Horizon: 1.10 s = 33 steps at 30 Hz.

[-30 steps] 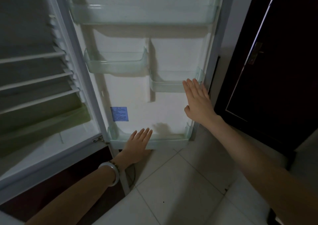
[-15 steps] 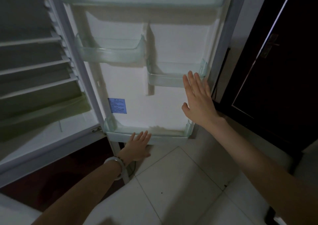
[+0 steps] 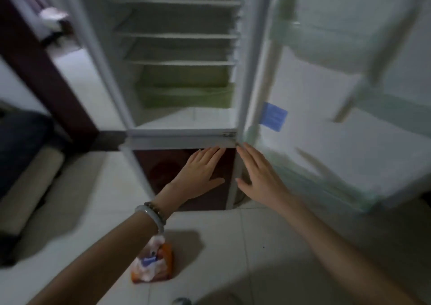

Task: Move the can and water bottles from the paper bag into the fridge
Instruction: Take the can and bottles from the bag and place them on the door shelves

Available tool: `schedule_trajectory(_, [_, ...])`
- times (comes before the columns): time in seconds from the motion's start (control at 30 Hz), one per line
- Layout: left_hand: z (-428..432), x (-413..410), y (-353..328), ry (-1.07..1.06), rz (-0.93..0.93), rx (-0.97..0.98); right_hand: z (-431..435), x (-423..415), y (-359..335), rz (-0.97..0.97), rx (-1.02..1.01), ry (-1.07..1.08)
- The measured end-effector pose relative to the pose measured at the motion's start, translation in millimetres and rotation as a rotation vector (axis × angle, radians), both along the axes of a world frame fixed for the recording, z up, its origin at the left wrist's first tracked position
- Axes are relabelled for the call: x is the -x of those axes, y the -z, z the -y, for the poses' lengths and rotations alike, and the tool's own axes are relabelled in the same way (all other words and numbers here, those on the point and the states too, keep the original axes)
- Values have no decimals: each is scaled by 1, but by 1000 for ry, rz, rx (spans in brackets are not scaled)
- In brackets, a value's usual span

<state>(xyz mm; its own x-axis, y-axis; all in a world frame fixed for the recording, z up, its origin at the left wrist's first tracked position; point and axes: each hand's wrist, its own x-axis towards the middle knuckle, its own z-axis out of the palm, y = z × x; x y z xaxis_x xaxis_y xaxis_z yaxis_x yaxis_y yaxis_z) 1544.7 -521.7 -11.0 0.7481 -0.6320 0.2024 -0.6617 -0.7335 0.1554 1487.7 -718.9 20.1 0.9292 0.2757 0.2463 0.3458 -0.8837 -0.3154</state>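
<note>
The fridge (image 3: 182,127) stands open before me, its white shelves bare and a green drawer at the bottom. Its door (image 3: 338,141) swings out to the right with clear door bins. An orange paper bag (image 3: 152,264) stands on the floor below my left forearm, with blurred white and blue contents showing at its mouth. My left hand (image 3: 200,174) is flat and open in front of the dark lower panel. My right hand (image 3: 258,176) is open beside it, near the door's hinge edge. Neither hand holds anything. The picture is motion-blurred.
A dark wooden post (image 3: 39,67) and a dark seat with a beige cushion (image 3: 25,183) are at the left. White floor tiles (image 3: 233,246) spread around the bag. A small grey object (image 3: 182,301) peeks in at the bottom edge.
The view has swung left from the door to the fridge interior. Both hands have dropped and come together at the lower panel. The bag has come into view.
</note>
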Motion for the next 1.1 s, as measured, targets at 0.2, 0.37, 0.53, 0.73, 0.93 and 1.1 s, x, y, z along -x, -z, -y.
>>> schedule_trajectory(0.2, [-139, 49, 18, -341, -138, 39, -124, -34, 38, -182, -28, -322])
schedule_trajectory(0.37, [-235, 94, 46, -695, -295, 184, -213, -43, 78, -359, -115, -470])
schedule_trajectory(0.53, [-297, 126, 109, -926, -385, 238, -268, -51, 135, -538, -110, -476])
schedule_trajectory(0.73, [-327, 129, 222, -1049, -430, 268, -299, -67, 252, -587, -13, -486])
schedule_trajectory(0.93, [-336, 107, 380, -1036, -398, 232, -317, -80, 414, -573, 4, -519])
schedule_trajectory(1.1, [-340, 103, 524, -945, -433, 116, -326, -80, 554, -601, -27, -560])
